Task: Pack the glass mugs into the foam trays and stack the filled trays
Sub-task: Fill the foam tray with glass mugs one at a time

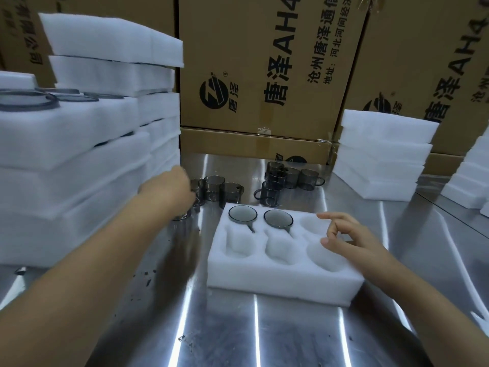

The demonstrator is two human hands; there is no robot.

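Observation:
A white foam tray (277,283) with six pockets lies on the steel table in front of me. Two grey glass mugs (243,213) (278,217) sit in its back left and back middle pockets; the other pockets are empty. My left hand (169,189) reaches down among loose mugs left of the tray, its fingers curled over one glass mug (182,216) that is mostly hidden beneath it. My right hand (344,234) hovers over the tray's right side, fingers relaxed, holding nothing.
More loose mugs stand behind the tray, one cluster (227,192) at the left and another (288,177) at the right. Tall stacks of filled foam trays (79,154) rise at the left. A stack of foam trays (381,160) stands at the right, cardboard boxes (264,62) behind.

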